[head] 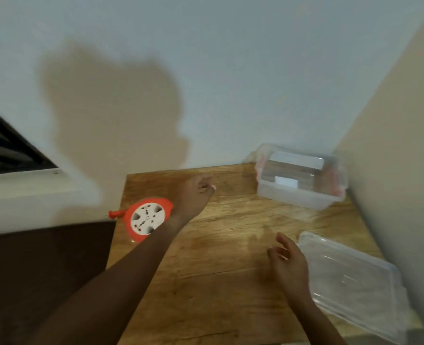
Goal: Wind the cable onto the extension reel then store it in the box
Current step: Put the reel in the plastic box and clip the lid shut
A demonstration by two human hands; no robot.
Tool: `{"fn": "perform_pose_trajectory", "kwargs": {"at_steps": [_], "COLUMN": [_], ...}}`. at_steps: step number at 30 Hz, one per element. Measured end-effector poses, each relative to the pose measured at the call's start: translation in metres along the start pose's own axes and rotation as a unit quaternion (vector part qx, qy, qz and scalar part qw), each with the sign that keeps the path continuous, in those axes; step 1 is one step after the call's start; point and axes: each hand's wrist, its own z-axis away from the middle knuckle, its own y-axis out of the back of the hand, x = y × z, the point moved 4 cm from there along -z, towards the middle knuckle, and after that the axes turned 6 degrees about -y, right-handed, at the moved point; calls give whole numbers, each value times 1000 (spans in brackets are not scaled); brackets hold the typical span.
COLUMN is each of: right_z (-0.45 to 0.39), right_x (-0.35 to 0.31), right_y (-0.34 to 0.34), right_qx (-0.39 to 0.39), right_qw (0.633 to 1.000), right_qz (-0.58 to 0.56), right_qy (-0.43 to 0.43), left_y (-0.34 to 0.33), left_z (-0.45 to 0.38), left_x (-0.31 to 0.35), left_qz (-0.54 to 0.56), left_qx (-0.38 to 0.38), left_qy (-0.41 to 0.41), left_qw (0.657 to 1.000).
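An orange extension reel (147, 219) with a white socket face lies flat at the wooden table's left edge, its orange plug sticking out to the left. No loose cable shows. My left hand (198, 192) hovers just right of the reel with fingers loosely curled, holding nothing. My right hand (286, 260) hangs over the table with fingers relaxed, next to the lid. The clear plastic box (300, 195) stands open at the back right corner.
The box's clear lid (350, 282) lies flat at the table's right side, near the wall. The wooden table (218, 270) sits in a corner between a white wall and a beige wall. A window sill runs at the left.
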Motion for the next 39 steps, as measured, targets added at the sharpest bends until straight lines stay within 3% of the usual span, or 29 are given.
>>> {"fn": "perform_pose_trajectory", "kwargs": {"at_steps": [3, 7, 12, 15, 17, 21, 26, 31, 35, 39], "right_z": [-6, -21, -33, -32, -27, -25, -32, -35, -40, -42], "right_x": [34, 75, 102, 102, 101, 114, 125, 129, 108, 71], "right_y": [80, 170, 223, 230, 237, 252, 258, 260, 243, 209], "right_qx": [92, 184, 168, 168, 190, 176, 98, 113, 84, 23], "right_qw": [996, 981, 972, 947, 940, 954, 976, 978, 980, 992], "right_qz": [10, 47, 153, 271, 282, 213, 156, -49, -123, -105], "right_qy": [-7, -46, -59, -43, -35, -113, -115, -166, -130, -67], "left_y": [-43, -87, -136, -150, -157, -168, -177, -170, -135, -81], "left_z": [-13, -43, -67, -72, -71, -61, -51, -51, -46, -25], "left_x": [23, 61, 79, 83, 83, 80, 72, 71, 61, 42], "left_qz": [44, 87, 11, -59, -63, -16, 48, 56, 34, 38], "left_qx": [-30, 0, -46, -28, -22, -21, -35, -13, 3, 40], "left_qy": [30, 67, 94, 95, 112, 155, 217, 206, 176, 173], "left_qw": [998, 994, 994, 993, 992, 988, 974, 977, 984, 983]}}
